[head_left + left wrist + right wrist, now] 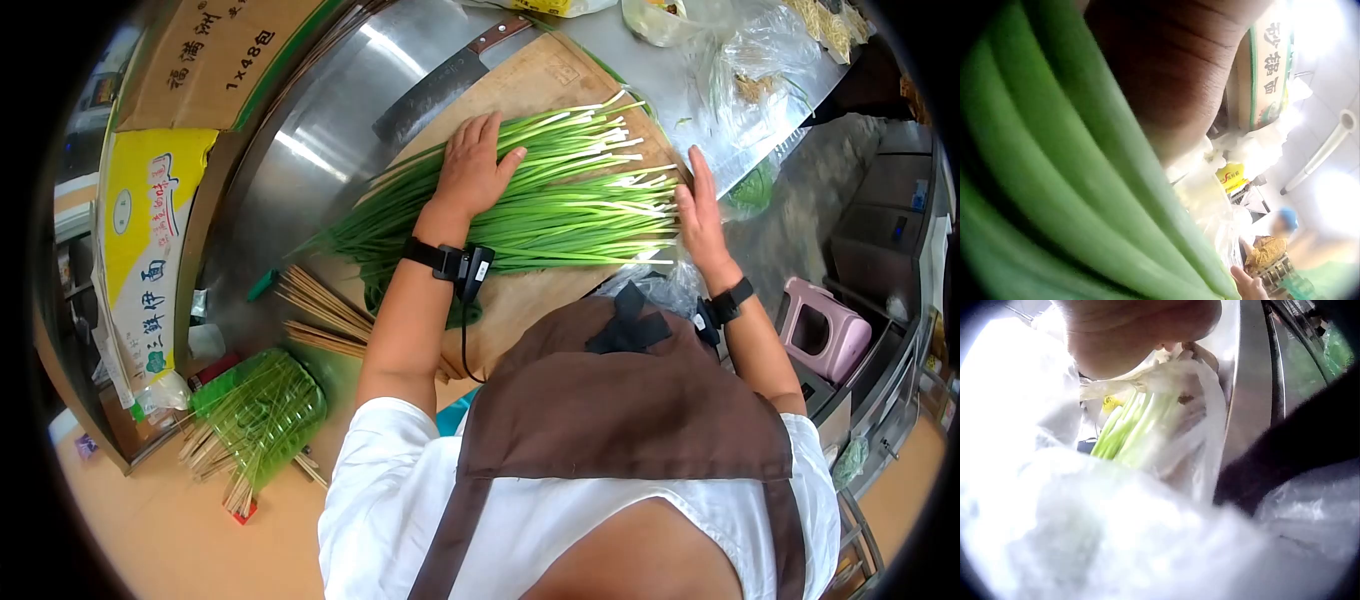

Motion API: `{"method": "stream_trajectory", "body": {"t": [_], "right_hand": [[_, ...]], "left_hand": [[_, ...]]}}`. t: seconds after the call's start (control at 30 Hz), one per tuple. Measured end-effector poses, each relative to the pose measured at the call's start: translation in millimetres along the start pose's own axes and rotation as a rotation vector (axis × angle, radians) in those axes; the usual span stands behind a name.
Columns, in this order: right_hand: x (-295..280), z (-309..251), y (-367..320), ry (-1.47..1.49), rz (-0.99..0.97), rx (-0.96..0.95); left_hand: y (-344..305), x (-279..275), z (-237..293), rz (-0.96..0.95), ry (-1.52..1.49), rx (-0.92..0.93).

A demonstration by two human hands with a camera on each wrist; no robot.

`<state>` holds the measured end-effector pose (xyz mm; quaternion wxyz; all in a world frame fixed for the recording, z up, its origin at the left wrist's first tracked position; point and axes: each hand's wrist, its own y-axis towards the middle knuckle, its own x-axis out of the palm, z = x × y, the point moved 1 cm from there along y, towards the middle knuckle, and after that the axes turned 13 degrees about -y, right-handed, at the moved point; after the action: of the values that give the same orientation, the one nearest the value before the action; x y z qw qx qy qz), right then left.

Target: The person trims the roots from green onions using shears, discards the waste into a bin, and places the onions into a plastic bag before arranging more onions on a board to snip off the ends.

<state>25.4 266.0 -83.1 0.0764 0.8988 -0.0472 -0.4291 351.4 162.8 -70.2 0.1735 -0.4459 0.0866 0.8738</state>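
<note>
A wide bundle of long green chives (560,220) lies across a wooden cutting board (560,75), white ends toward the right. My left hand (472,170) rests on the bundle's upper left part, fingers together and thumb spread. In the left wrist view, green stalks (1085,187) fill the near side, close beside the hand (1172,69). At the white ends, my right hand (703,215) stands on edge with straight fingers, palm toward the bundle. Clear plastic (1085,537) covers much of the right wrist view, below the hand (1135,337).
A cleaver (430,98) lies at the board's far left edge. Bundled wooden sticks (325,300) lie nearer, beside a green basket (255,400) with more sticks. Cardboard boxes (190,70) stand left; plastic bags (750,70) lie far right. Another person (1272,240) appears in the left wrist view.
</note>
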Motion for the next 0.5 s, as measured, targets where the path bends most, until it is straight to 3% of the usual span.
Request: {"method": "stream_trajectory", "body": {"t": [0.07, 0.3, 0.33, 0.47, 0.5], "right_hand": [[6.6, -5.1, 0.5, -0.134, 0.005, -0.09], [7.4, -24.5, 17.1, 0.036, -0.179, -0.183], [7.2, -26.4, 21.8, 0.048, -0.059, -0.214], [0.0, -42.4, 48.2, -0.184, 0.11, -0.377], [3.7, -48.6, 55.7, -0.126, 0.024, -0.373]], "left_hand": [[-2.9, 2.7, -1.5, 0.003, 0.005, 0.023], [-20.9, 0.0, 8.1, -0.05, -0.061, 0.01], [-23.6, -0.5, 9.4, -0.049, -0.068, 0.008], [-29.1, 6.6, 11.4, -0.033, 0.041, 0.003], [-29.8, 7.0, 12.6, -0.035, 0.056, 0.004]]}}
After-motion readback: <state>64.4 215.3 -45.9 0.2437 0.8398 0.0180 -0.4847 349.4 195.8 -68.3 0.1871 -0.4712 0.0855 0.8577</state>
